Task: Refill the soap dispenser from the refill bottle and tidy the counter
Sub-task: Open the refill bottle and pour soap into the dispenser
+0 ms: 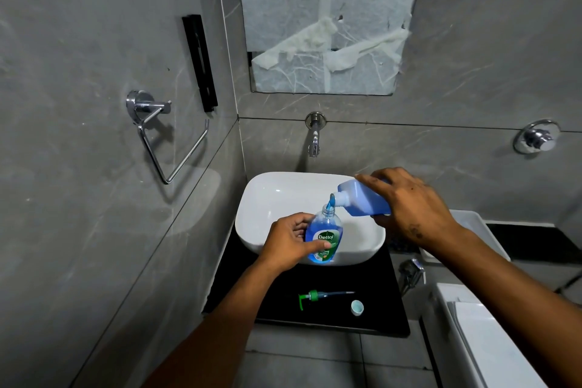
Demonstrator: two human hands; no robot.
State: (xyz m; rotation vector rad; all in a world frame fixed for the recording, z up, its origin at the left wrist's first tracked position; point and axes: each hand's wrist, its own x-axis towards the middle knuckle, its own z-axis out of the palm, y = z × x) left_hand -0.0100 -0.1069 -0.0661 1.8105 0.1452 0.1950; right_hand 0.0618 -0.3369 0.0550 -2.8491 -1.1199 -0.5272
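Note:
My left hand [291, 241] grips the clear soap dispenser [324, 235], which stands upright over the front of the white basin [271, 201] with its neck open. It holds blue liquid and bears a green label. My right hand [409, 208] holds the blue refill bottle [362, 198] tipped to the left. Blue soap streams from its spout into the dispenser's neck. The green pump head [318, 296] with its tube lies on the black counter [384, 309] in front of the basin. A pale round cap [357, 307] lies next to it.
A wall tap [314, 135] juts out above the basin. A chrome towel ring [163, 138] hangs on the left wall. A white bin [466, 230] and a white toilet [491, 343] stand to the right. A chrome knob [535, 136] sits on the right wall.

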